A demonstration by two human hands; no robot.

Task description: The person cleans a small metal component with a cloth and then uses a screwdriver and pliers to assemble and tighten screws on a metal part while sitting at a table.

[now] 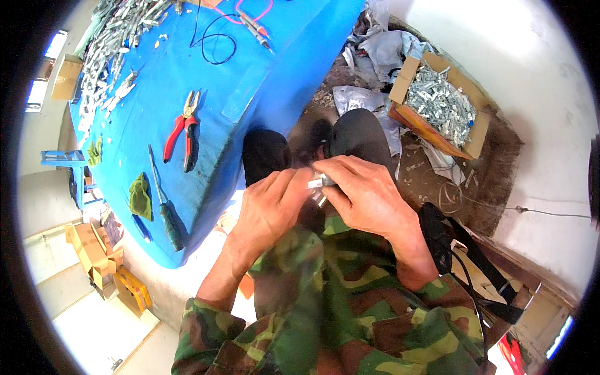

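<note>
Above my lap, both hands meet around a small silvery-white piece [317, 183], its kind too hidden by the fingers to name. My left hand [273, 203] closes on its left end with the thumb and fingers bent. My right hand [362, 194] grips the other end between thumb and forefinger, where a dark bit shows. On the blue-covered table to the left lie red-and-black pliers [183, 130] with their jaws pointing away, and a screwdriver [167, 215] with a dark green handle.
A heap of small silvery parts [119, 53] covers the table's far left. Test probes [253, 28] with leads lie at the back. A green cloth [140, 197] rests by the screwdriver. At right, an open cardboard box [478, 122] holds many similar metal pieces; plastic bags [362, 100] litter the floor.
</note>
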